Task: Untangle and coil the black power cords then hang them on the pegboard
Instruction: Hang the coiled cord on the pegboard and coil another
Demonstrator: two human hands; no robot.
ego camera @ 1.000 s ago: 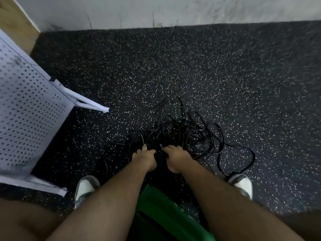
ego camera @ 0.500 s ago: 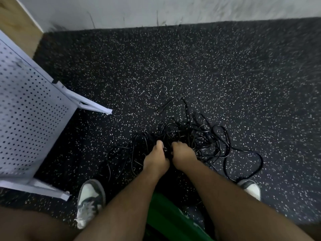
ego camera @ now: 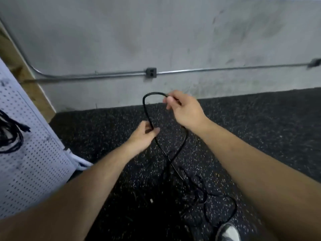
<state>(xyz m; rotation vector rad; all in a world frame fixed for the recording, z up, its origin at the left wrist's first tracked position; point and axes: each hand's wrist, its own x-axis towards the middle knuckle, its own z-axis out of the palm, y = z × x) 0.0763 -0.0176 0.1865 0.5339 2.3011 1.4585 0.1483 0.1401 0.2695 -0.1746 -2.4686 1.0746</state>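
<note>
We hold 1 black cord (ego camera: 147,110) up in front of us, above the speckled floor (ego camera: 260,136). Our right hand (ego camera: 185,110) pinches it near its upper end between thumb and fingers. Our left hand (ego camera: 142,134), lower and nearer to us, has its fingers curled around the same cord, so that a loop stands between the 2 hands. From there 2 strands go down, cross each other, and run into the tangle (ego camera: 196,193) that lies on the floor near our right shoe (ego camera: 227,232). The pegboard (ego camera: 34,162) stands at our left, well apart from the tangle, with 1 coiled bundle (ego camera: 10,136) hanging on it. The main danger, as we judge it, is in the crossing below the hands: if we pull upward quickly, the crossed strands can close into a knot, or the whole tangle can lift with the cord instead of releasing it. The grip of the right hand looks light (only fingertips, it seems), so a sudden catch could draw the cord out of it. A loop on the floor lies just beside the shoe, and if the foot comes on it, the cord will jerk.
</note>
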